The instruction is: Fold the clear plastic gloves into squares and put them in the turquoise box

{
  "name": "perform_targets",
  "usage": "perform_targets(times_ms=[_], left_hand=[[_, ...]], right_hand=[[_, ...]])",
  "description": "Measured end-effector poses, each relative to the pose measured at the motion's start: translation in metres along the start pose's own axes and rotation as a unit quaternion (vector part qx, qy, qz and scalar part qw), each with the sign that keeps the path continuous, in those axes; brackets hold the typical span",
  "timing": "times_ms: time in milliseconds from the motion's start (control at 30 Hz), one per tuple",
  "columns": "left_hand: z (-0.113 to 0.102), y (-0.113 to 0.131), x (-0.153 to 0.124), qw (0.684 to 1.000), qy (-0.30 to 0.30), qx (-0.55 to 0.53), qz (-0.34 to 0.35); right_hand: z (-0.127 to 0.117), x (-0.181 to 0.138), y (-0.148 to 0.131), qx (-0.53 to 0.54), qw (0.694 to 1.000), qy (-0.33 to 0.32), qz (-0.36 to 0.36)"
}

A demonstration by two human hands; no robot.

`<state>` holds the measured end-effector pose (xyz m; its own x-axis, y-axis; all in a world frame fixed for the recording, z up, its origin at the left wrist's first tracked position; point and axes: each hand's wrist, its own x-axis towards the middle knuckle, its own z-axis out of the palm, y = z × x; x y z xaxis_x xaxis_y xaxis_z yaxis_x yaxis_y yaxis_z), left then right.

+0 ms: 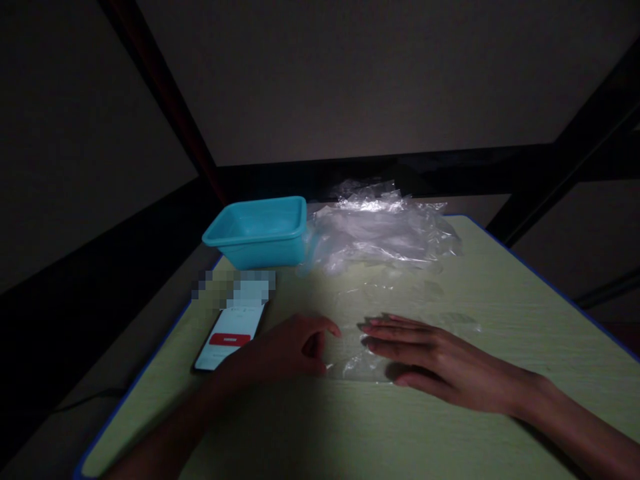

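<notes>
A clear plastic bag (350,363) lies flat on the table in front of me, its see-through edges hard to trace. At the bag's left side is my left hand (290,343), fingers curved and the thumb apart from them, with nothing visible between. My right hand (425,353) comes in from the right, palm down with fingers stretched out over the bag's right part. Its fingertips seem to rest on or just above the plastic. Behind the bag, a loose heap of clear plastic bags (380,230) catches the light.
A turquoise plastic basin (255,237) stands at the table's back left, beside the heap. A lit phone (233,337) lies near the left edge, close to my left forearm. The pale wooden table (500,293) has a blue rim. A dark wall rises behind it.
</notes>
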<state>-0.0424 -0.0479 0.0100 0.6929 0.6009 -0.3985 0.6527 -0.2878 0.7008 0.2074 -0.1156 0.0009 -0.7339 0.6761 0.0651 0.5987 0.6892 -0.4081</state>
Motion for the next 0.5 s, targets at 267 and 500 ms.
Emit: perform_targets(times_ms=[267,500], left_hand=[[-0.0004,-0.0002,-0.0011,0.999,0.027,0.005,0.018],[-0.0034,-0.0059,-0.0008,1.0,0.015,0.015,0.007]], right_hand=[[-0.0061,0.0007,-0.0043,0.005,0.997,-0.023,-0.07],[-0.0092,-0.0009,-0.0075,0.018,0.996,-0.045,-0.075]])
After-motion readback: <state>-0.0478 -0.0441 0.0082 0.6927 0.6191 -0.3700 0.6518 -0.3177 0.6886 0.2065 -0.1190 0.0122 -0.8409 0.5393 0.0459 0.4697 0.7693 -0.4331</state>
